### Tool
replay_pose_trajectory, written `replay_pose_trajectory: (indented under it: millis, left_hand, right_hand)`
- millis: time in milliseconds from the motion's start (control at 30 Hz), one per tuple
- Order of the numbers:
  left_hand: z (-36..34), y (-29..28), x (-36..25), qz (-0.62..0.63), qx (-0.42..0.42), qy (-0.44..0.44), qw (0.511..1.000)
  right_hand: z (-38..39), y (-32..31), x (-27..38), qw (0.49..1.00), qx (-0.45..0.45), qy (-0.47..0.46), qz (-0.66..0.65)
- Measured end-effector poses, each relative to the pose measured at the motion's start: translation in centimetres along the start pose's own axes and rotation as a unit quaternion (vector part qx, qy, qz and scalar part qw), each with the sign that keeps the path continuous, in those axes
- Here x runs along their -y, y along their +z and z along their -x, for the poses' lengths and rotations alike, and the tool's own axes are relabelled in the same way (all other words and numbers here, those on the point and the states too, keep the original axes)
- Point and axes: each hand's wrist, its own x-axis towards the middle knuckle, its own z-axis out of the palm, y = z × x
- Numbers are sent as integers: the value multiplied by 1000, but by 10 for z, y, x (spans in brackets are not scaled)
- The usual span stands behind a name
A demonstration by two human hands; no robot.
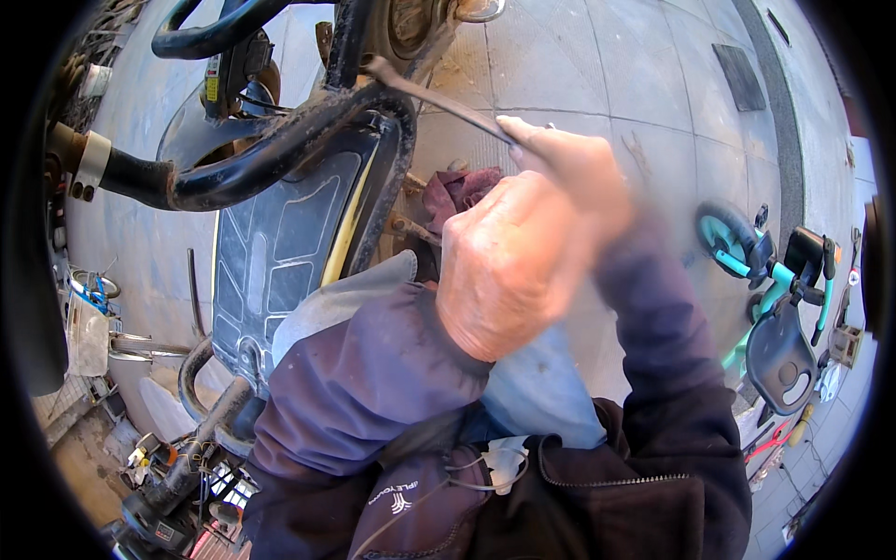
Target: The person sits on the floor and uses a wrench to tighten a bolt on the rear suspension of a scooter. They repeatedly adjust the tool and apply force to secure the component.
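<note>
My right hand [583, 177], partly blurred, is closed round the shaft of a long, worn metal wrench [448, 105]. The wrench's broad far end lies close to the black tubular frame [271, 168] of a scooter; I cannot tell whether they touch. In front of the right hand, and overlapping it, is my left hand [499, 266]. Its back faces up and its fingers curl under, so whatever they hold is hidden. A crumpled maroon rag [457, 196] shows just beyond the left hand, beside the scooter's dark ridged footboard [289, 219].
On the right stands a small teal balance bike [770, 289] with a black seat. A dark flat piece [739, 77] lies on the tiled floor [560, 56]. Scooter handlebar parts [173, 485] and cables crowd the lower left.
</note>
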Motion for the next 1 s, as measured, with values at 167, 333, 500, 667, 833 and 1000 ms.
replay_pose_trajectory:
  millis: [167,333,500,667,833,1000]
  left_hand:
    - [-4,-5,-2,1,-18,10,1000]
    - [2,-3,-2,14,0,2,1000]
    - [-1,-5,-2,-2,-19,9,1000]
    - [-2,-3,0,-26,-8,33,999]
    - [1,-3,0,0,-23,35,999]
    - [1,-3,-3,-3,1,5,1000]
  right_hand:
    - [17,-22,7,996,-26,28,-85]
    - [12,-17,14,994,-30,53,-89]
    - [4,-9,14,995,-25,-16,-98]
    - [-8,-14,14,998,15,-55,13]
    - [10,-39,15,999,32,-5,5]
    - [22,-20,6,993,-62,92,-26]
